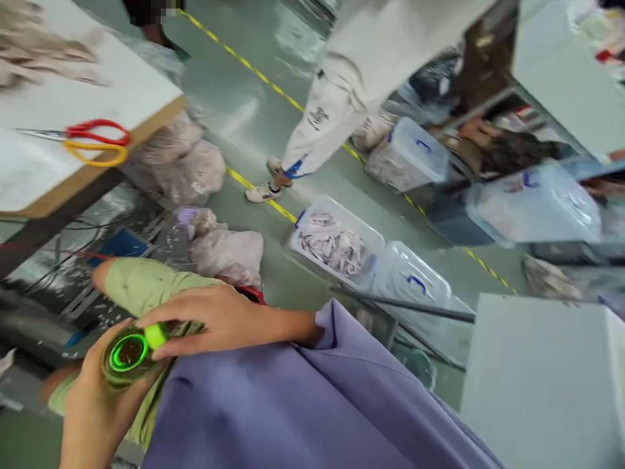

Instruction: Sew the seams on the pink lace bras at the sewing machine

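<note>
Low at the left, my left hand [100, 391] is wrapped round a bottle [118, 381]. Its mouth faces up, with a bright green rim and dark inside. Fingers of my right hand [209, 322] pinch a bright green bottle cap [155, 335] right beside the mouth. The cap is off the opening. My left palm and fingers hide most of the bottle's body. Both hands are over my lap, above green shorts [141, 283] and the purple shirt [254, 404].
Red-and-yellow scissors [97, 140] lie on a white table [29, 166] at upper left. Bagged cloth [229, 251] sits on the floor. A person in white trousers [327, 117] stands ahead. Plastic bins [375, 251] and a white surface [537, 371] are to the right.
</note>
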`<state>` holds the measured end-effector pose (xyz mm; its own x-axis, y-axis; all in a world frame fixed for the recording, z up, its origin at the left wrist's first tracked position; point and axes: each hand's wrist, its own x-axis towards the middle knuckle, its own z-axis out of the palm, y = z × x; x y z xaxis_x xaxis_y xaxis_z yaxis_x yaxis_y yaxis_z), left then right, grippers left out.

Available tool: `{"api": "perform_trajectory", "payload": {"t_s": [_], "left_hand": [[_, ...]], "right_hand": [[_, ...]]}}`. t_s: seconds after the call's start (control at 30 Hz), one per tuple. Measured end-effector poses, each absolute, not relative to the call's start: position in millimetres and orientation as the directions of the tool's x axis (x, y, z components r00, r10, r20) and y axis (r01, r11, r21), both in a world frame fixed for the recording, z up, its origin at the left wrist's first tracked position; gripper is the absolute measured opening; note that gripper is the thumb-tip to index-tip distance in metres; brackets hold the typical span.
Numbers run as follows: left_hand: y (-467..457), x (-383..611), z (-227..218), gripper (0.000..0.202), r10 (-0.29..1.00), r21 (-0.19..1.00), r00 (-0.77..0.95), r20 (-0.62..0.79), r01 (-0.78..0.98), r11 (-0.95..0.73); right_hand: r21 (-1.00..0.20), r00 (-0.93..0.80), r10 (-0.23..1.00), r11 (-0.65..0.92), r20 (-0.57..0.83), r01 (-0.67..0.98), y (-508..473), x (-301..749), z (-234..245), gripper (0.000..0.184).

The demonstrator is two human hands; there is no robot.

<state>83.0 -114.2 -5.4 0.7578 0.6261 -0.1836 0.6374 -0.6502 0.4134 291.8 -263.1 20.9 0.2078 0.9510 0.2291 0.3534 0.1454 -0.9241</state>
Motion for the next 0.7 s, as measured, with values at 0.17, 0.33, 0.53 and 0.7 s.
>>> {"api": "perform_trajectory", "payload": {"t_s": [0.17, 0.33, 0.53, 0.7], "left_hand": [[-115, 111, -39, 0.073, 0.521, 0.377, 0.791, -0.32, 0.611, -0.696], [-115, 132, -53, 0.071, 0.302, 0.407, 0.876, -0.376, 0.449, -0.795], [-130, 154, -61, 0.06, 0.29, 0.301, 0.87, -0.399, 0.423, -0.855], [-142, 163, -73, 0.057, 0.282, 0.324, 0.854, -0.438, 0.442, -0.836]], "right_hand": [[-0.759, 0.084, 0.992, 0.021, 0.098, 0.651, -276, 298, -5, 0.039], [-0.615, -0.066, 0.996, 0.086, 0.055, 0.784, -294, 326, -10, 0.036], [-0.501, 0.158, 0.981, -0.194, -0.114, 0.843, -292, 333, -34, 0.046], [-0.427, 0.377, 0.866, -0.493, -0.33, 0.758, -288, 330, -54, 0.063]]}}
